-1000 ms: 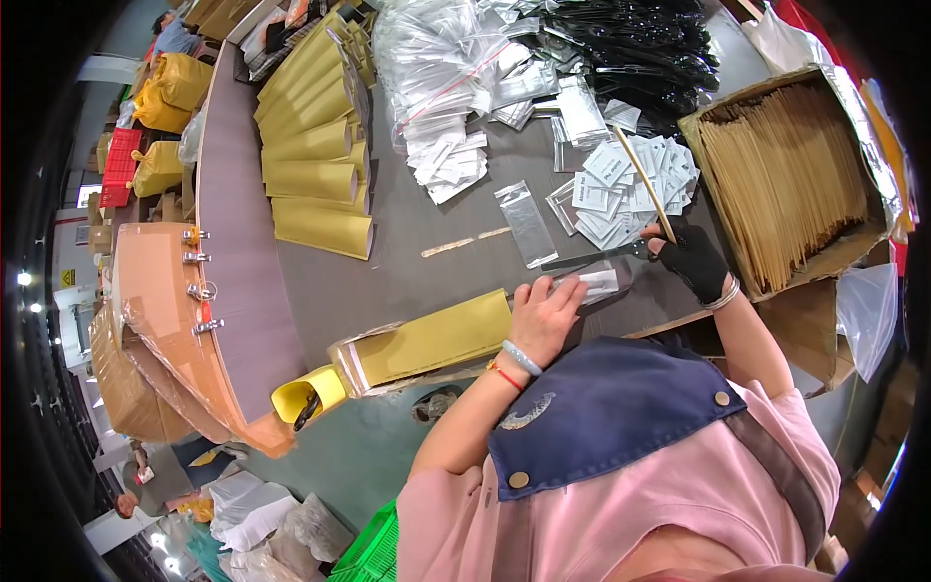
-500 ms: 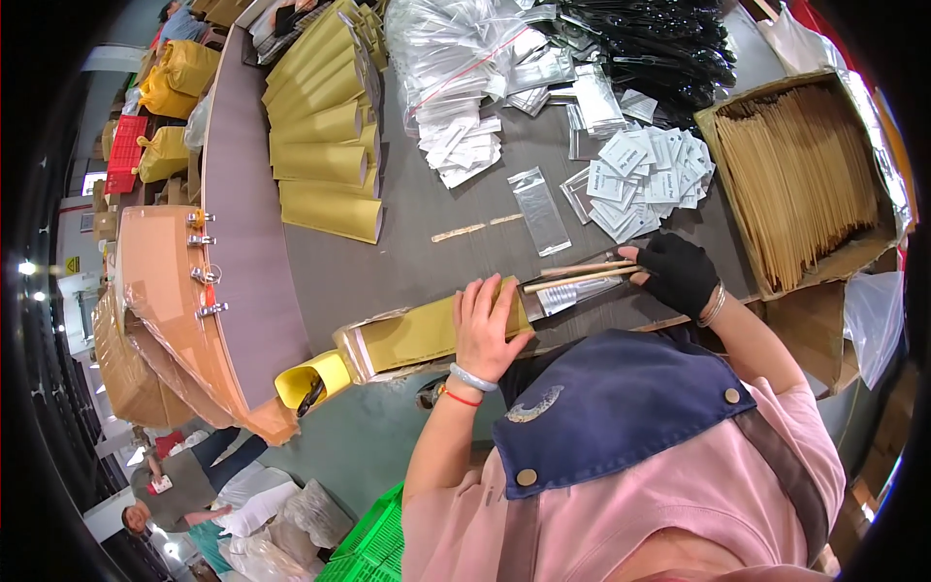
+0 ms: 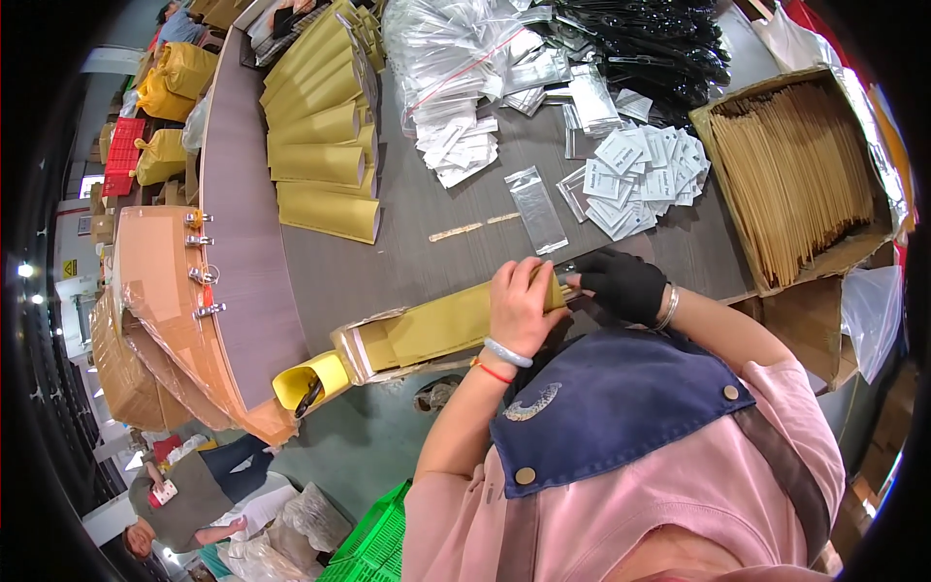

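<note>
My left hand [image 3: 522,308], bare and wearing bracelets, is wrapped over the right end of a flat gold paper sleeve [image 3: 441,328] on the table's near edge. Its fingers and thumb hold the sleeve's mouth. Against that mouth my right hand [image 3: 624,286], in a black fingerless glove, pinches the ends of a pair of wooden chopsticks [image 3: 569,289]. Most of their length is out of sight inside the sleeve, and the clear packet of plastic cutlery with them is hidden. Just beyond my hands lies a flat clear packet [image 3: 536,210].
Gold sleeves [image 3: 325,165] are fanned at the left. White sachets [image 3: 640,179], clear packets [image 3: 451,68] and black plastic cutlery [image 3: 645,48] lie at the back. A carton of wooden sticks [image 3: 790,184] stands right. A yellow holder [image 3: 315,381] sits at the near-left edge.
My right hand has moved left to the sleeve's mouth, and the chopsticks and cutlery packet have gone into the sleeve. My left hand has shifted right and slightly up along it.
</note>
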`<control>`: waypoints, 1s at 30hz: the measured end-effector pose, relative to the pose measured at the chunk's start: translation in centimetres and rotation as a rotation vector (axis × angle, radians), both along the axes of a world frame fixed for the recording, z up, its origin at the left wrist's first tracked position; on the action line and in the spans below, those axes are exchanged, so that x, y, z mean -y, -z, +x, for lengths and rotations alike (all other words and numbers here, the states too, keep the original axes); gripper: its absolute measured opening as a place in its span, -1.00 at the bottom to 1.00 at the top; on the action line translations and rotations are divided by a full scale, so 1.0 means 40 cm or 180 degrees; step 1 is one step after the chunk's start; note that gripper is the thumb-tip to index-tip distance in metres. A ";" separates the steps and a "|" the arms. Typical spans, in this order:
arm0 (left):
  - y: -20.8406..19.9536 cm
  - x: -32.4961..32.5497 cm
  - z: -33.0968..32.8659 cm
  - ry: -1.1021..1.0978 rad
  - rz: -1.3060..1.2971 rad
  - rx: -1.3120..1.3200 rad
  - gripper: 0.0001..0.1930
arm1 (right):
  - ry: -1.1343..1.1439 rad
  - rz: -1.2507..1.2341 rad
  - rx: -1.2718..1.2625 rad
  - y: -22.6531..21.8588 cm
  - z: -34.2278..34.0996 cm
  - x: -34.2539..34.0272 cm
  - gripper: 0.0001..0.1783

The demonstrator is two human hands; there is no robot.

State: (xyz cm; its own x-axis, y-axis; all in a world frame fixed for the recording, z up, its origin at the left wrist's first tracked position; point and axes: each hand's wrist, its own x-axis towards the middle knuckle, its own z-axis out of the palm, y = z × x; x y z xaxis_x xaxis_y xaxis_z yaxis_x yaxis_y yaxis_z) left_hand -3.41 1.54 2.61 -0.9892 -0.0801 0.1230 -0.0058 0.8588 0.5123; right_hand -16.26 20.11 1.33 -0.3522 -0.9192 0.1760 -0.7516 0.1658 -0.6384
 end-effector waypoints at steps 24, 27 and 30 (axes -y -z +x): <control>-0.152 0.314 -0.036 0.0233 -0.1190 -0.0047 -0.71 | 0.1254 0.0595 -0.0537 -0.158 -0.070 -0.062 -0.28; -0.025 0.204 0.046 -0.1456 -0.0469 -0.0231 -0.39 | 0.1034 0.0789 -0.0728 -0.168 -0.043 -0.053 -0.28; 0.038 0.067 0.073 -0.1781 -0.0370 0.0436 -0.08 | 0.0861 0.1019 -0.0555 -0.168 -0.032 -0.044 -0.33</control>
State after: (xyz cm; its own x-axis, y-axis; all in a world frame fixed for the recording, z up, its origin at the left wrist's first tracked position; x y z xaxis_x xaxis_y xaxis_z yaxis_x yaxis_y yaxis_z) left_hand -0.51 -1.13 1.10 -0.8079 -0.5882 0.0363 -0.5339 0.7565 0.3776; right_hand -17.54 21.88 8.07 -0.5776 -0.8160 -0.0239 -0.7459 0.5394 -0.3906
